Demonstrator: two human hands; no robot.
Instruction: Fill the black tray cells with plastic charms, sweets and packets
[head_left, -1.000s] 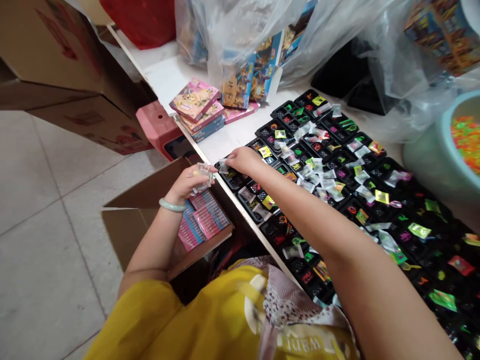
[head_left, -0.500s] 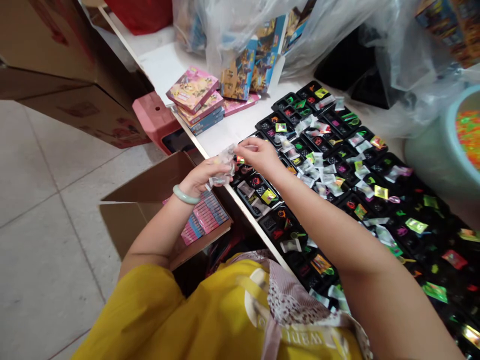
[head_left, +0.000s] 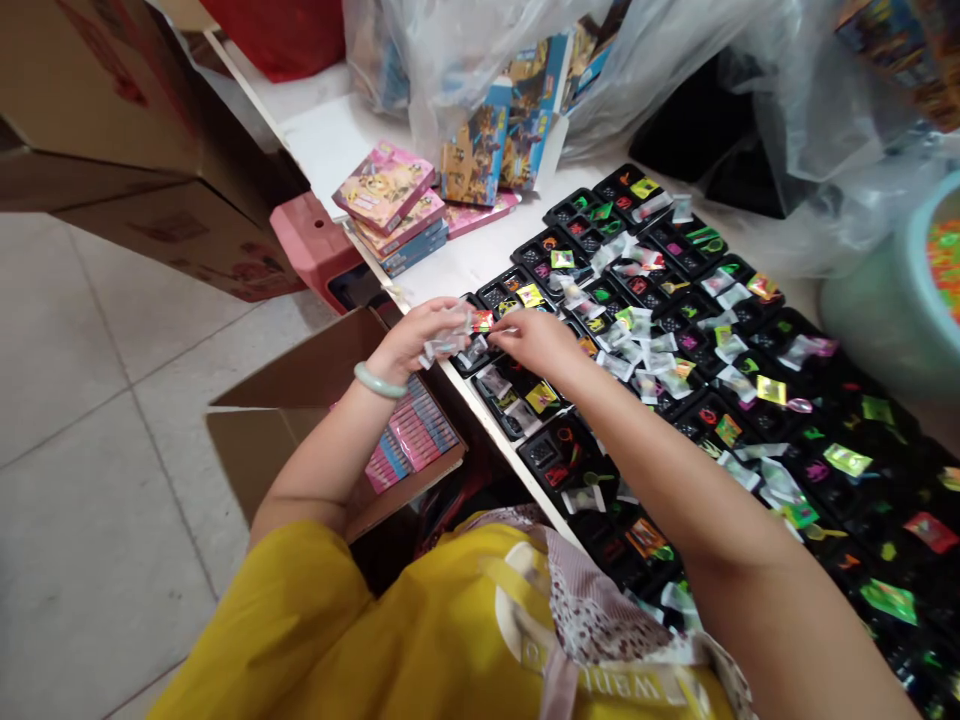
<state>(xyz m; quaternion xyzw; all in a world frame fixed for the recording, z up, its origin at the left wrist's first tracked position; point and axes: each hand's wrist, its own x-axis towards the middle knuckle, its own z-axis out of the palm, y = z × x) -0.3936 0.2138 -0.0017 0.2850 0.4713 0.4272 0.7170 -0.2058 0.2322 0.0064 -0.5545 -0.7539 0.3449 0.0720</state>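
Several small clear-and-white packets [head_left: 448, 340] are bunched in my left hand [head_left: 412, 335], which wears a pale green bangle [head_left: 380, 381] at the wrist. It is held over the table's front edge. My right hand [head_left: 534, 338] is just to the right, thumb and fingers pinched low over a black tray [head_left: 469, 362]; whatever is between the fingertips is too small to make out. A red packet [head_left: 482, 321] shows in that tray between the two hands. Around them lie many black compartment trays [head_left: 517, 432] with small coloured plastic pieces, bright sachets and white packets.
Pink and blue boxes [head_left: 386, 185] are stacked on the white table [head_left: 319, 130]. Behind stand picture boxes [head_left: 474, 150] in clear plastic. A pale tub [head_left: 862, 290] of orange-green bits is at right. An open carton [head_left: 262, 440] sits below, by a pink stool [head_left: 311, 235].
My right hand has moved from beside the left hand's packets down and right to the nearby tray. My left hand has shifted slightly left, still holding its packets.
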